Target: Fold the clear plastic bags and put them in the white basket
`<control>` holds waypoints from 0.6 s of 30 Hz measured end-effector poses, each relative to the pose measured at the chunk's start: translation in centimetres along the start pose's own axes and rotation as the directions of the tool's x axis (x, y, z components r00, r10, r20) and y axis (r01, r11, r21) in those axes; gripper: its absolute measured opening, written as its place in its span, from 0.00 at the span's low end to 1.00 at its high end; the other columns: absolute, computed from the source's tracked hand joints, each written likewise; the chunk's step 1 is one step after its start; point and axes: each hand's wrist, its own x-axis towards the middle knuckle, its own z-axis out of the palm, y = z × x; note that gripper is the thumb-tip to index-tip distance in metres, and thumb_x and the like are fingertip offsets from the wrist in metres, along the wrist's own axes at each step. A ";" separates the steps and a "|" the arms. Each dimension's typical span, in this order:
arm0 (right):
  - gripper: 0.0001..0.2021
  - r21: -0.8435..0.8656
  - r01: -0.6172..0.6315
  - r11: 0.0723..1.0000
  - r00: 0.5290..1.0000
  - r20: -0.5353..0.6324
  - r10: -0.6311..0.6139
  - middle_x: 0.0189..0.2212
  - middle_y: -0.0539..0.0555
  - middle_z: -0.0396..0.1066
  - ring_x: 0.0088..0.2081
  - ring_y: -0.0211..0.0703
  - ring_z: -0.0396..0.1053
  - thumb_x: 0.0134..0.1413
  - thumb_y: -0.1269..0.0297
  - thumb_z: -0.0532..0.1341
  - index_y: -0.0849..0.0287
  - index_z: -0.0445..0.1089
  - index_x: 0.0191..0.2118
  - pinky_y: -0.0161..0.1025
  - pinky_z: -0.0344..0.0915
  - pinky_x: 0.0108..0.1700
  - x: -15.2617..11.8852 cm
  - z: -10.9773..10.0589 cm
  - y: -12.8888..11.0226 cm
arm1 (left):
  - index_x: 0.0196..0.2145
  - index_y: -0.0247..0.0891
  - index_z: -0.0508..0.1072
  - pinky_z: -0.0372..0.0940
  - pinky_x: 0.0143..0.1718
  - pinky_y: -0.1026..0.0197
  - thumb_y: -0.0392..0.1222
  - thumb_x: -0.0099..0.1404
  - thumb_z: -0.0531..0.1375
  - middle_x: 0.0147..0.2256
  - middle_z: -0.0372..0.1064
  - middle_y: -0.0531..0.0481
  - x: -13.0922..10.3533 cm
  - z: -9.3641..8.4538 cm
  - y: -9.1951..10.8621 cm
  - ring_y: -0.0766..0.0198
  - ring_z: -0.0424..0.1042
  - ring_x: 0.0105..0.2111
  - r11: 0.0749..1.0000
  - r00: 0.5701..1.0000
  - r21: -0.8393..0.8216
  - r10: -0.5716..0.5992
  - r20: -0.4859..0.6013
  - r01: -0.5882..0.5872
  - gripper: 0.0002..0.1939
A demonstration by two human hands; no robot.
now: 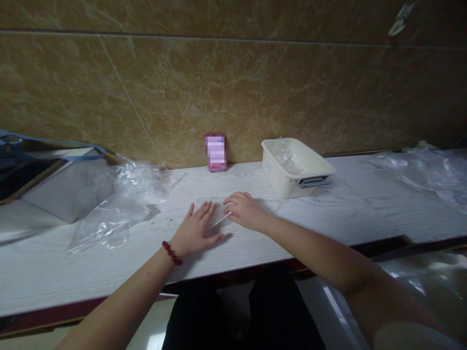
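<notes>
A small clear plastic piece (221,219) with a bright edge lies on the white wood-grain table (233,253) between my hands. My left hand (196,229), with a red bead bracelet (171,253) at the wrist, rests flat with its fingers spread at the plastic's left side. At the plastic's right side, my right hand (243,211) has its fingers curled down and closed on the edge. Behind my right hand is a cream bin (280,182) holding crumpled clear plastic (288,158).
A phone (217,153) leans against the brown tiled wall (204,87). Crumpled clear bags (127,194) lie at the left beside a white box (69,187) with a blue strap (69,144). More clear plastic (434,170) is at the far right.
</notes>
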 end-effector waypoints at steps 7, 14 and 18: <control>0.13 0.166 -0.051 0.985 0.999 0.018 0.049 0.45 0.53 0.63 0.50 0.46 0.53 0.43 0.66 0.61 0.55 0.68 0.39 0.48 0.47 0.50 1.1 -1.3 1.1 | 0.50 0.32 0.62 0.52 0.50 0.51 0.34 0.57 0.48 0.46 0.64 0.40 2.1 -0.4 2.5 0.54 0.63 0.46 0.893 0.983 -0.412 -0.176 0.054 0.183 0.22; 0.26 0.888 -0.335 0.314 0.846 0.137 0.515 0.50 0.59 0.58 0.48 0.41 0.60 0.49 0.49 0.52 0.56 0.52 0.52 0.42 0.59 0.46 3.3 -0.8 5.3 | 0.43 0.31 0.67 0.61 0.44 0.52 0.39 0.59 0.52 0.41 0.68 0.40 5.6 -5.5 0.1 0.57 0.66 0.44 -0.229 0.918 -0.925 -0.191 0.347 0.302 0.16; 0.20 0.897 -0.400 -0.189 0.799 0.443 0.407 0.41 0.58 0.66 0.39 0.40 0.67 0.53 0.50 0.48 0.60 0.61 0.43 0.38 0.65 0.38 2.8 0.4 6.2 | 0.41 0.30 0.67 0.65 0.40 0.56 0.34 0.60 0.50 0.36 0.71 0.43 6.9 -4.8 -1.7 0.61 0.70 0.36 -0.487 0.889 -0.809 -0.131 0.439 0.328 0.13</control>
